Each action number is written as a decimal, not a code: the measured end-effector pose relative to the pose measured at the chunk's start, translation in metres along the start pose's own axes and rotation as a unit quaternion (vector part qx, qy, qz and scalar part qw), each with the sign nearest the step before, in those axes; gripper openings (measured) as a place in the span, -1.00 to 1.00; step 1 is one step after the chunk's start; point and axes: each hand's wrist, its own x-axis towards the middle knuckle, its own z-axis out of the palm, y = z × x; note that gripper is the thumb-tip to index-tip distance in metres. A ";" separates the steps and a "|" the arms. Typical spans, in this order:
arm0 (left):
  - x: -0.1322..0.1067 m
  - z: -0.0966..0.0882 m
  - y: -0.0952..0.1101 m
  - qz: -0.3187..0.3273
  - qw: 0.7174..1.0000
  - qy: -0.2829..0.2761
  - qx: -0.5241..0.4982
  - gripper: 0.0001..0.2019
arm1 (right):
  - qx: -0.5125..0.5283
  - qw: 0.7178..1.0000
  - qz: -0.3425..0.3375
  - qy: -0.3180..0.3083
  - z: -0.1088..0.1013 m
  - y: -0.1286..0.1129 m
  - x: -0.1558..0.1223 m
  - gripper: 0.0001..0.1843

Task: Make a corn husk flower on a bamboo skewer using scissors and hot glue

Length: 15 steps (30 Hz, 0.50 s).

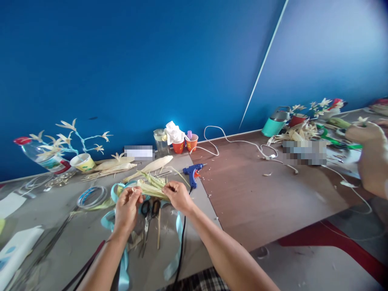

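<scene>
Pale green corn husks (pixel 151 186) lie bunched between my two hands, just above the table. My right hand (pixel 179 197) is closed, with its fingers pinching the right end of the husk. The fingers of my left hand (pixel 127 207) are pinched at the left end, on a small pale piece of husk, partly hidden by the fingers. Black-handled scissors (pixel 146 220) and a thin wooden stick (pixel 159 226) lie below the hands. Light blue ribbon (pixel 123 266) loops around and under them. A blue glue gun (pixel 194 174) rests beyond my right hand.
Husk flowers on wrapped stems stand in a paper cup (pixel 82 163), beside a plastic bottle (pixel 45 155). A wire coil (pixel 92 197) lies at left. Orange cups (pixel 178 147) and a glass jar (pixel 162 141) line the wall. At right, a co-worker's hand (pixel 368 135) holds a husk flower.
</scene>
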 end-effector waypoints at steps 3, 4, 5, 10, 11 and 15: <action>-0.004 0.002 0.008 -0.049 0.996 -0.028 -0.076 -0.75 | 0.000 1.000 0.010 -0.004 0.001 -0.002 0.000 -0.81; -0.005 0.002 0.010 -0.064 0.993 -0.034 -0.096 -0.75 | -0.002 1.000 0.012 -0.008 0.002 -0.002 -0.001 -0.81; -0.005 0.003 0.012 -0.077 0.990 -0.040 -0.113 -0.75 | -0.004 1.000 0.013 -0.014 0.002 -0.002 -0.001 -0.81; -0.004 0.005 0.015 -0.084 0.980 -0.077 -0.163 -0.72 | -0.021 0.999 -0.002 -0.044 0.005 -0.004 -0.004 -0.83; -0.004 0.005 0.014 -0.083 0.979 -0.083 -0.165 -0.72 | -0.023 0.999 -0.006 -0.046 0.005 -0.005 -0.004 -0.84; -0.001 0.004 0.010 -0.097 0.984 -0.039 -0.148 -0.78 | -0.029 0.998 -0.027 -0.042 0.004 -0.006 -0.005 -0.82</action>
